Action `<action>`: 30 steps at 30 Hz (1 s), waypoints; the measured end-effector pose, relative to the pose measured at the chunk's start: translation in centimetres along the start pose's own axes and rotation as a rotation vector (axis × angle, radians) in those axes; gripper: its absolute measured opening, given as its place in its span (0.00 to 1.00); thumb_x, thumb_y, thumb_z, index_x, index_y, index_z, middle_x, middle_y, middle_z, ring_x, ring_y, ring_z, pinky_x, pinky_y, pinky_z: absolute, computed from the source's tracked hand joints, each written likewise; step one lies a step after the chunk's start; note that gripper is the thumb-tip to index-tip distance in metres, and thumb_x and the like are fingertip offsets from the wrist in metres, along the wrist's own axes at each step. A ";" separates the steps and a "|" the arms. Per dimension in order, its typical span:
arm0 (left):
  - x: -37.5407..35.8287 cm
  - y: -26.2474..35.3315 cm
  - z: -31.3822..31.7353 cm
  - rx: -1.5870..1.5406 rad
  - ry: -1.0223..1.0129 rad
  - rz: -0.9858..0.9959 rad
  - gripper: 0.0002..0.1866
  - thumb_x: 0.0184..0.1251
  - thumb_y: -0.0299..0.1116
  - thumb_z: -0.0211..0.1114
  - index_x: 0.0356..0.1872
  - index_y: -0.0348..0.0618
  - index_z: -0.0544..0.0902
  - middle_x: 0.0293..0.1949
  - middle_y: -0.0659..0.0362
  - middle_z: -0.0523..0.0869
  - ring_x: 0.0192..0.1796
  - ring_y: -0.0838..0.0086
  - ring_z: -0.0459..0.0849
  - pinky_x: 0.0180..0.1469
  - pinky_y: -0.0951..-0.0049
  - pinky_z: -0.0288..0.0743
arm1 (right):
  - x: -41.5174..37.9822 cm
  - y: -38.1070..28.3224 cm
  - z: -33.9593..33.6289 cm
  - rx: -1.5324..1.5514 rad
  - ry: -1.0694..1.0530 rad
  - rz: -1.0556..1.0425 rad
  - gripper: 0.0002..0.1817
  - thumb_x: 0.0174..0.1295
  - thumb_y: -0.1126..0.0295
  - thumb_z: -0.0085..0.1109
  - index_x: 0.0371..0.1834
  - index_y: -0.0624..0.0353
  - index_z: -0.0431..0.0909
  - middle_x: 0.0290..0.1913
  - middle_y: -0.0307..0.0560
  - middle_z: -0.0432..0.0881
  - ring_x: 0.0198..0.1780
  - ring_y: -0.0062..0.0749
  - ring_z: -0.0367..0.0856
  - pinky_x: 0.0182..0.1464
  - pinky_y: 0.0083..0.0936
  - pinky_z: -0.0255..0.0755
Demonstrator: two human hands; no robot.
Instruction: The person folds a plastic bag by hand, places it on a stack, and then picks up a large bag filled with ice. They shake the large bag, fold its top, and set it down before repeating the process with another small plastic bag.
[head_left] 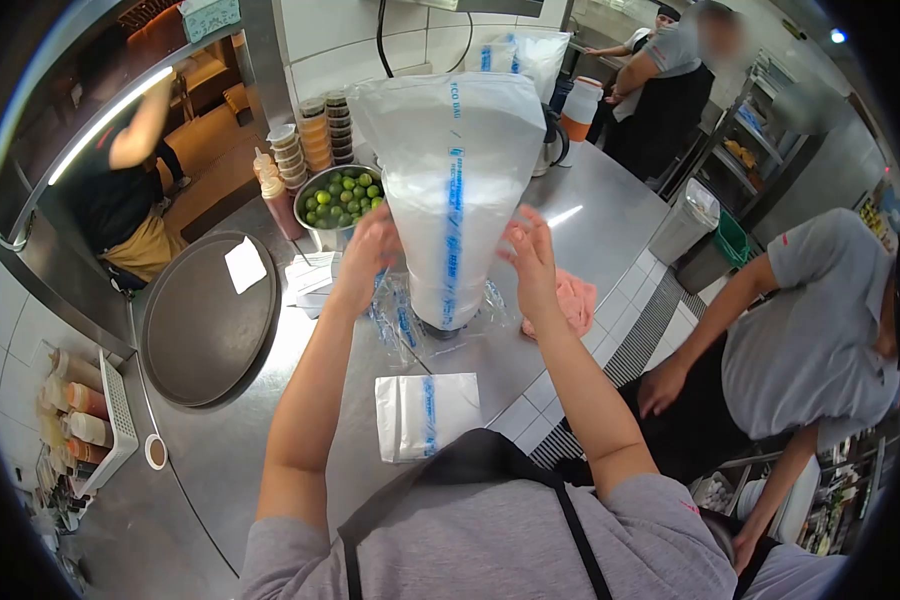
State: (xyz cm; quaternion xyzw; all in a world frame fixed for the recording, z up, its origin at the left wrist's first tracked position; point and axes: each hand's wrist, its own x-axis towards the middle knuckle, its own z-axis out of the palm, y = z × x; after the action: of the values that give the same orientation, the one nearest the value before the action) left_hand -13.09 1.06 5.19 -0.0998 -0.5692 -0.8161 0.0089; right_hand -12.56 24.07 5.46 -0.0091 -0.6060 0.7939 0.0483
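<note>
The tall white plastic bag with blue print (452,200) stands upright on the silvery steel counter (225,450), between the bare left hand (370,245) and bare right hand (532,255), fingers loosely curled, unclenched (I can't tell whether either touches it).

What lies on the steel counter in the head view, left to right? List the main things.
White basket → round brown tray → metal bowl of limes → tall white package with blue print → pink cloth.
</note>
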 end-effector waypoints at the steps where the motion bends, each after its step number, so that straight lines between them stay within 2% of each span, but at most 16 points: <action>1: 0.6 1.2 1.3 -0.063 -0.007 0.117 0.35 0.58 0.58 0.54 0.59 0.42 0.62 0.49 0.59 0.72 0.46 0.73 0.73 0.43 0.76 0.65 | -0.2 -0.8 1.4 0.001 -0.051 -0.275 0.30 0.54 0.62 0.57 0.58 0.59 0.59 0.49 0.47 0.70 0.49 0.28 0.71 0.44 0.26 0.69; 2: 1.4 2.3 2.4 -0.124 -0.018 0.236 0.38 0.58 0.58 0.55 0.61 0.41 0.58 0.52 0.56 0.71 0.49 0.70 0.73 0.49 0.72 0.65 | -0.5 -1.8 2.8 0.004 -0.099 -0.554 0.36 0.53 0.62 0.59 0.62 0.59 0.53 0.54 0.49 0.68 0.52 0.30 0.69 0.48 0.27 0.68; 3: 2.0 3.7 3.6 -0.122 -0.020 0.238 0.38 0.58 0.58 0.55 0.61 0.41 0.58 0.52 0.56 0.71 0.49 0.70 0.73 0.49 0.72 0.65 | -0.7 -3.4 4.0 0.005 -0.099 -0.556 0.36 0.53 0.62 0.59 0.62 0.59 0.53 0.54 0.49 0.68 0.52 0.30 0.69 0.48 0.27 0.68; 5: 2.9 5.5 5.5 -0.158 -0.101 0.430 0.38 0.54 0.57 0.60 0.57 0.38 0.62 0.51 0.53 0.72 0.50 0.71 0.72 0.52 0.73 0.64 | -1.0 -6.1 5.7 0.284 -0.149 -0.449 0.41 0.48 0.64 0.65 0.62 0.61 0.51 0.55 0.52 0.66 0.56 0.32 0.66 0.54 0.28 0.65; 6: 3.2 4.9 5.7 -0.159 -0.103 0.428 0.38 0.54 0.57 0.60 0.57 0.38 0.62 0.51 0.53 0.72 0.50 0.71 0.72 0.52 0.73 0.64 | -0.5 -5.6 5.9 0.283 -0.146 -0.449 0.41 0.48 0.64 0.65 0.62 0.61 0.51 0.55 0.52 0.66 0.56 0.32 0.66 0.54 0.28 0.65; 8: 3.8 3.7 5.9 0.095 0.074 0.461 0.37 0.48 0.56 0.67 0.50 0.35 0.69 0.44 0.55 0.76 0.44 0.75 0.74 0.47 0.78 0.66 | 0.5 -4.7 6.4 -0.020 -0.050 -0.463 0.41 0.43 0.65 0.70 0.59 0.63 0.56 0.53 0.52 0.69 0.53 0.31 0.70 0.51 0.25 0.67; 9: 3.9 3.5 5.8 0.096 0.071 0.469 0.37 0.48 0.56 0.67 0.50 0.35 0.69 0.44 0.55 0.76 0.44 0.75 0.74 0.47 0.78 0.66 | 0.6 -4.6 6.6 -0.018 -0.052 -0.472 0.41 0.43 0.65 0.70 0.59 0.63 0.56 0.53 0.52 0.69 0.53 0.31 0.70 0.51 0.25 0.67; 12: 2.9 2.3 5.7 0.013 0.061 0.443 0.30 0.46 0.53 0.70 0.38 0.34 0.76 0.32 0.62 0.79 0.33 0.79 0.76 0.38 0.80 0.69 | 0.1 -4.1 6.6 0.064 -0.098 -0.363 0.40 0.40 0.64 0.72 0.55 0.63 0.60 0.49 0.50 0.72 0.48 0.31 0.73 0.48 0.25 0.70; 16: 2.5 1.0 5.5 -0.036 0.038 0.443 0.32 0.45 0.54 0.71 0.39 0.33 0.75 0.34 0.61 0.80 0.36 0.78 0.76 0.39 0.79 0.70 | 0.1 -2.8 6.0 0.041 -0.106 -0.359 0.38 0.40 0.63 0.73 0.53 0.63 0.62 0.47 0.48 0.74 0.45 0.30 0.75 0.46 0.25 0.71; 18: 2.0 0.3 5.4 -0.024 0.036 0.371 0.38 0.41 0.58 0.70 0.44 0.33 0.73 0.39 0.58 0.79 0.41 0.76 0.76 0.43 0.77 0.70 | -0.2 -1.7 5.4 0.012 -0.125 -0.345 0.39 0.40 0.61 0.73 0.53 0.63 0.62 0.48 0.48 0.73 0.46 0.30 0.74 0.47 0.25 0.70; 19: 2.2 -0.9 4.8 -0.022 0.035 0.369 0.38 0.41 0.58 0.70 0.44 0.33 0.73 0.39 0.58 0.79 0.41 0.76 0.76 0.43 0.77 0.70 | -0.1 -0.7 4.9 0.003 -0.160 -0.359 0.42 0.39 0.59 0.73 0.56 0.63 0.60 0.50 0.48 0.72 0.49 0.32 0.73 0.49 0.27 0.68; 21: 2.3 -3.1 3.5 0.015 0.026 0.362 0.48 0.36 0.64 0.69 0.52 0.34 0.67 0.47 0.55 0.76 0.48 0.73 0.74 0.49 0.74 0.68 | -0.1 0.8 4.3 -0.006 -0.195 -0.366 0.45 0.38 0.57 0.74 0.58 0.63 0.58 0.51 0.48 0.71 0.51 0.34 0.71 0.52 0.28 0.67; 22: 1.8 -3.8 3.4 0.015 0.029 0.357 0.48 0.36 0.64 0.69 0.52 0.34 0.67 0.47 0.55 0.76 0.48 0.73 0.74 0.49 0.74 0.68 | 0.0 1.4 4.0 0.112 -0.229 -0.463 0.49 0.36 0.56 0.74 0.60 0.63 0.55 0.53 0.48 0.70 0.53 0.35 0.69 0.54 0.29 0.65; 24: 0.9 -4.1 3.7 -0.204 0.037 0.456 0.55 0.32 0.69 0.67 0.57 0.35 0.61 0.51 0.54 0.73 0.52 0.71 0.72 0.53 0.73 0.66 | 0.1 2.8 3.0 0.234 -0.256 -0.560 0.53 0.34 0.54 0.75 0.62 0.63 0.52 0.54 0.48 0.68 0.56 0.37 0.67 0.56 0.30 0.62; 26: 0.4 -4.5 3.2 -0.143 -0.009 0.391 0.56 0.30 0.68 0.68 0.58 0.35 0.61 0.52 0.55 0.72 0.53 0.71 0.71 0.53 0.73 0.65 | -0.3 3.3 2.1 -0.034 -0.315 -0.605 0.57 0.33 0.54 0.75 0.64 0.64 0.47 0.56 0.49 0.66 0.58 0.39 0.64 0.58 0.30 0.60; 30: 0.3 -6.4 2.2 0.104 -0.146 0.276 0.55 0.29 0.62 0.73 0.57 0.35 0.60 0.51 0.56 0.73 0.53 0.72 0.71 0.54 0.73 0.65 | -2.3 3.7 3.0 -0.251 -0.185 -0.340 0.55 0.34 0.56 0.75 0.63 0.64 0.49 0.55 0.49 0.66 0.58 0.38 0.65 0.58 0.30 0.60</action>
State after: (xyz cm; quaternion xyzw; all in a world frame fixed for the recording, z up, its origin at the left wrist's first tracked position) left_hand -13.91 5.39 0.07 -0.2355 -0.5906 -0.7672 0.0846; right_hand -10.73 20.02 2.54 0.1598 -0.6949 0.6901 0.1240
